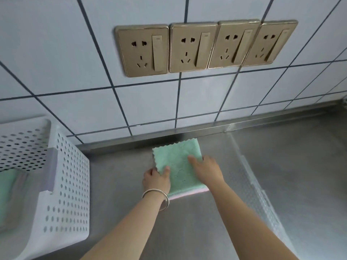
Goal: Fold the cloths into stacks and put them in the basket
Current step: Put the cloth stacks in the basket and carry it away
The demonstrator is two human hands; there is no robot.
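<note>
A folded green cloth [177,166] with a pink layer showing at its near edge lies on a steel desk [281,175] close to a tiled wall [75,72], held by a person's two hands. The left hand [156,180], a bangle [156,198] on its wrist, pinches the cloth's left edge between thumb and curled fingers, while the right hand [205,168] rests on top with fingers extended. A white perforated basket [69,184] stands to the left, well apart, with green cloth [7,184] visible inside, below four gold wall sockets [204,46].

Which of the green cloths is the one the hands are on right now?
The green cloth on the steel counter, below the sockets: the left hand pinches its left edge, the right hand lies on it. The other sits inside the white basket.
</note>
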